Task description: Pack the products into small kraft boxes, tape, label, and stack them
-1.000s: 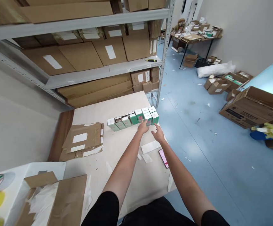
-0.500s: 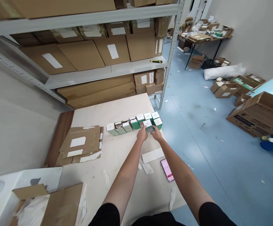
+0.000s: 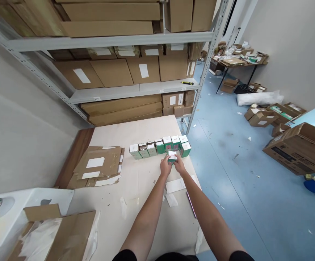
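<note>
Green-and-white carton (image 3: 172, 156), white end up, sits between both hands on the near side of the row of cartons (image 3: 160, 147), just left of the single carton (image 3: 185, 150) that stands before the row's right end. Nearest the body, black sleeves (image 3: 125, 255) are cut off by the lower border; bare forearms stretch from them toward the row, converging at the wrists. An open cardboard box (image 3: 76, 235), nearer and left of the row, is also cut off below. The phone (image 3: 191, 205), nearer than the row's right end, lies mostly under the right forearm, only a strip showing. Paper scrap (image 3: 171, 200) and white strip (image 3: 175, 185) lie between phone and row, the strip partly behind that forearm.

The left hand (image 3: 166, 166) and right hand (image 3: 179, 166) grasp the carton from opposite sides, fingers curled inward; the fingers' far parts are hidden, and whether its base touches the table (image 3: 138, 177) I cannot tell. The table's right edge passes close beside the row's right end, with blue floor (image 3: 228, 188) past it. Flattened cardboard (image 3: 99, 165) lies left of the row, tabletop showing between. Beyond the row, more tabletop reaches toward the rack (image 3: 168, 87).
</note>
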Tool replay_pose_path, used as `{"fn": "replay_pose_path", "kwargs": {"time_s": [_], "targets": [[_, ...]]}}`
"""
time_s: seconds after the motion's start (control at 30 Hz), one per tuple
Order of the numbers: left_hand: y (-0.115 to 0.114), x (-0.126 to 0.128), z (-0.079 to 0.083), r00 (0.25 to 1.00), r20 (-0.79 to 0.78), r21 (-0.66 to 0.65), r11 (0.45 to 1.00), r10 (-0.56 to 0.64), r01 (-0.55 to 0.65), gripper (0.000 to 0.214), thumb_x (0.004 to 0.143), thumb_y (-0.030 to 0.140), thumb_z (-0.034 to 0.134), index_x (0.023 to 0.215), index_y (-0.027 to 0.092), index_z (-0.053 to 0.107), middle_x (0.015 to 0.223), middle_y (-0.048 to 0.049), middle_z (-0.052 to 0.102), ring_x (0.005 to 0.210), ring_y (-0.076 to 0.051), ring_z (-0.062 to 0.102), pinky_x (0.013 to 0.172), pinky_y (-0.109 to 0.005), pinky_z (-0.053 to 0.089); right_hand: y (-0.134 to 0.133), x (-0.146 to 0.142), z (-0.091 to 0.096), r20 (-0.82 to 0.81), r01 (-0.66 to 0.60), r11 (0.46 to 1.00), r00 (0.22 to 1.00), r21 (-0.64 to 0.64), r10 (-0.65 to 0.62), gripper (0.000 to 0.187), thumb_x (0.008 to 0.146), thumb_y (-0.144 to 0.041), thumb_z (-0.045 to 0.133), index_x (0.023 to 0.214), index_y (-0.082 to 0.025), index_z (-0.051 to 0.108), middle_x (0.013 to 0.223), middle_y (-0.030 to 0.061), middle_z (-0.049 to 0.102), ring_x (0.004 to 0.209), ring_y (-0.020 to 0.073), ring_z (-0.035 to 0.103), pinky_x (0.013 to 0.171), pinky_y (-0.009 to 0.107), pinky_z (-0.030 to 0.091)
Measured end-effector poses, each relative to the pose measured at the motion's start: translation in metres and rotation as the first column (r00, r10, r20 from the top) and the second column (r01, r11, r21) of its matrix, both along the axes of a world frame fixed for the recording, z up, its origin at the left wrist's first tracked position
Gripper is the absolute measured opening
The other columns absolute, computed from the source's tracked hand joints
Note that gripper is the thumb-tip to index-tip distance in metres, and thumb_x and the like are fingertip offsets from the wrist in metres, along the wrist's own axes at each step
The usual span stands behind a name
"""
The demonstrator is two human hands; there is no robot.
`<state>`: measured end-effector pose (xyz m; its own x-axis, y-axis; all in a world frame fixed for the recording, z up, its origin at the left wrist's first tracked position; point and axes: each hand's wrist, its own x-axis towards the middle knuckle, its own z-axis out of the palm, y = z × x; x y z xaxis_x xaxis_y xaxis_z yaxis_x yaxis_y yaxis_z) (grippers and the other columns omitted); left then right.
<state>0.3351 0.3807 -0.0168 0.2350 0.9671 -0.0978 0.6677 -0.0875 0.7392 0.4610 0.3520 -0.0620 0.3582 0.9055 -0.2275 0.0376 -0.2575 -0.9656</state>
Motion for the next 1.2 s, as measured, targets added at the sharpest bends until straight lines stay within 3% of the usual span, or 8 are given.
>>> {"fn": "replay_pose_path", "kwargs": {"time_s": [0.13,0.3,0.63,0.77,0.87,1.0,1.13,1.2], "targets": [[-0.032,-0.037,0.016,0.997,-0.05,0.012,0.998,0.061,-0.061,0.051,0.088,0.008,0.057,0.135,0.026,0.065,0.139,-0.0047,0.068,0.125,-0.023,0.059,0.108,-0.035,0.046,-0.028,-0.036,0.016,0.122,-0.002,0.999,0.992,-0.043,0.007,0.062,0.072,-0.02,0.05,0.133,-0.018,0.058,0.092,0.0041,0.072,0.085,0.0228,0.07,0.082,0.036,0.058],[-0.076,-0.102,0.025,0.989,-0.066,-0.009,0.991,0.131,-0.132,0.046,0.094,0.013,0.055,0.136,0.03,0.066,0.139,-0.0024,0.068,0.119,-0.021,0.064,0.106,-0.034,0.049,-0.062,-0.097,0.034,0.282,0.001,0.992,0.959,-0.127,0.035,0.052,0.074,-0.022,0.049,0.123,-0.021,0.065,0.08,-0.0008,0.066,0.078,0.0211,0.067,0.078,0.032,0.056],[-0.167,-0.229,0.018,0.975,-0.016,-0.012,0.975,0.222,-0.222,0.04,0.094,0.015,0.059,0.129,0.029,0.071,0.13,-0.0042,0.073,0.108,-0.021,0.07,0.101,-0.035,0.053,-0.136,-0.21,0.05,0.322,-0.141,0.97,0.925,-0.199,0.201,0.047,0.074,-0.024,0.049,0.116,-0.023,0.07,0.072,-0.0029,0.065,0.074,0.0215,0.067,0.075,0.033,0.055],[-0.203,-0.274,0.01,0.984,-0.012,-0.012,0.984,0.179,-0.179,0.042,0.094,0.011,0.054,0.129,0.029,0.07,0.141,-0.0024,0.066,0.12,-0.022,0.066,0.107,-0.037,0.051,-0.172,-0.249,0.043,0.294,-0.17,0.962,0.928,-0.212,0.229,0.043,0.076,-0.03,0.051,0.114,-0.022,0.072,0.073,-0.002,0.067,0.075,0.0217,0.068,0.076,0.034,0.056],[-0.226,-0.301,0.003,0.991,0.002,-0.062,0.989,0.137,-0.136,0.049,0.09,0.002,0.05,0.129,0.026,0.068,0.138,-0.0036,0.068,0.123,-0.02,0.064,0.108,-0.035,0.05,-0.2,-0.271,0.034,0.295,-0.213,0.946,0.913,-0.244,0.282,0.042,0.074,-0.03,0.053,0.111,-0.024,0.073,0.081,-0.0006,0.071,0.081,0.0221,0.07,0.08,0.035,0.056],[-0.239,-0.324,0.002,0.998,0.005,-0.101,0.992,0.07,-0.07,0.049,0.084,-0.003,0.051,0.121,0.024,0.069,0.128,-0.0052,0.068,0.122,-0.021,0.063,0.107,-0.034,0.05,-0.223,-0.284,0.029,0.295,-0.21,0.936,0.909,-0.284,0.294,0.038,0.073,-0.026,0.05,0.103,-0.024,0.073,0.087,0.0007,0.073,0.083,0.0222,0.071,0.082,0.036,0.057],[-0.224,-0.328,0.01,1.0,-0.003,-0.07,0.997,0.031,-0.031,0.045,0.086,0.002,0.054,0.123,0.023,0.068,0.138,-0.0081,0.062,0.128,-0.022,0.058,0.11,-0.036,0.047,-0.232,-0.285,0.033,0.363,-0.197,0.95,0.89,-0.24,0.276,0.042,0.073,-0.024,0.053,0.11,-0.026,0.073,0.11,0.002,0.073,0.085,0.0198,0.071,0.086,0.036,0.058],[-0.211,-0.326,0.013,1.0,0.005,-0.069,0.998,0.003,-0.003,0.043,0.091,0.008,0.052,0.129,0.022,0.066,0.14,-0.0083,0.061,0.131,-0.022,0.056,0.113,-0.036,0.044,-0.236,-0.284,0.035,0.414,-0.192,0.952,0.867,-0.237,0.277,0.043,0.074,-0.023,0.054,0.112,-0.026,0.074,0.107,0.0024,0.072,0.083,0.0191,0.071,0.088,0.036,0.058]]}}
